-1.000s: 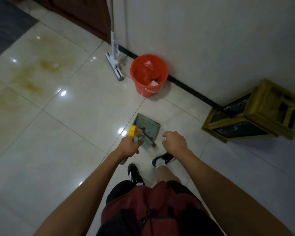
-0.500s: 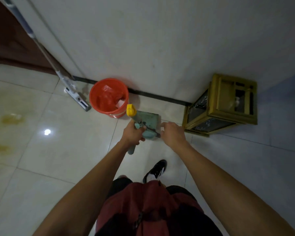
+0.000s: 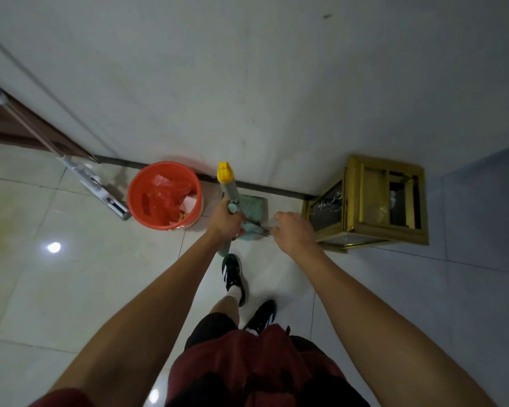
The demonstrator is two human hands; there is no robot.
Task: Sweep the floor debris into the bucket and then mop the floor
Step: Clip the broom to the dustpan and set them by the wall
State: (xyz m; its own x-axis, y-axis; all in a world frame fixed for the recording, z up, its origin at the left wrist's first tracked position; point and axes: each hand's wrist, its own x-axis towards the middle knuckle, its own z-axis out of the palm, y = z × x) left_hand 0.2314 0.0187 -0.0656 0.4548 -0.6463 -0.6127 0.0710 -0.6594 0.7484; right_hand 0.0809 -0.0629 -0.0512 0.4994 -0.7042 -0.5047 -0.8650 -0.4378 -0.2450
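Dustpan [image 3: 252, 214] between left grip [image 3: 223, 220], right grip [image 3: 291, 232], bucket [image 3: 165, 196] left

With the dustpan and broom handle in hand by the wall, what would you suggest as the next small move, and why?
Probably set the green dustpan and the yellow-capped broom handle down against the wall. The orange bucket already holds debris, the left hand grips the handle, the right hand is at the dustpan's edge, and the mop leans untouched beside the bucket.
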